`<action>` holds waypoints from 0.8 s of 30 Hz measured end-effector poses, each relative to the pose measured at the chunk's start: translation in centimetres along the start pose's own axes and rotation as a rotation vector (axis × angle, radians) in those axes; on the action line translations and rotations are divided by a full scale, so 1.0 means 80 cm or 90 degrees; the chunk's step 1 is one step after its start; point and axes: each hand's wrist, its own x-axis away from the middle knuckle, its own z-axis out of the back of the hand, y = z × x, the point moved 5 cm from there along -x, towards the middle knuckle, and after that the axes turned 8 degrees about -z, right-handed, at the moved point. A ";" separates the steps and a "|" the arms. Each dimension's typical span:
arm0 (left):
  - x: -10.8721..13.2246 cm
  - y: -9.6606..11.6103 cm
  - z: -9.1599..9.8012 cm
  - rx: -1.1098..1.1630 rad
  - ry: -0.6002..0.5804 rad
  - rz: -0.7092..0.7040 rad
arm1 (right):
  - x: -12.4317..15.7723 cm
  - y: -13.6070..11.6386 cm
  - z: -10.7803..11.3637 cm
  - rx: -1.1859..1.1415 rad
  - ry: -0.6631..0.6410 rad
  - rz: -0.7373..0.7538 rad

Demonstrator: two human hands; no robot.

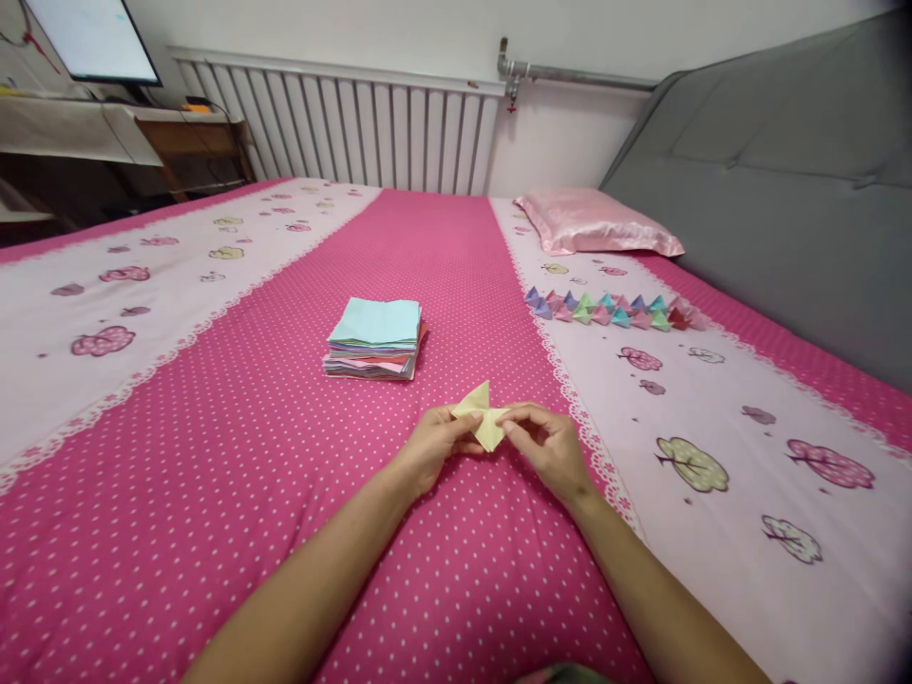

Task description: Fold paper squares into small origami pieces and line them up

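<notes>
A small piece of folded yellow paper is held between my two hands, just above the pink bedspread. It has one pointed flap standing up and a pointed lower part. My left hand is closed on its left side, with the thumb across the front. At the right edge, the thumb and forefinger of my right hand pinch the paper. Beyond my left hand lies a stack of coloured paper sheets, pale blue on top.
Rows of small folded paper pieces in several colours lie to the right on the bedspread. A pink pillow rests near the grey headboard. A radiator runs along the wall, and a monitor stands at far left.
</notes>
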 end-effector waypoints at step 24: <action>0.001 0.009 0.006 -0.128 0.032 -0.126 | -0.001 0.012 -0.001 -0.108 0.021 -0.069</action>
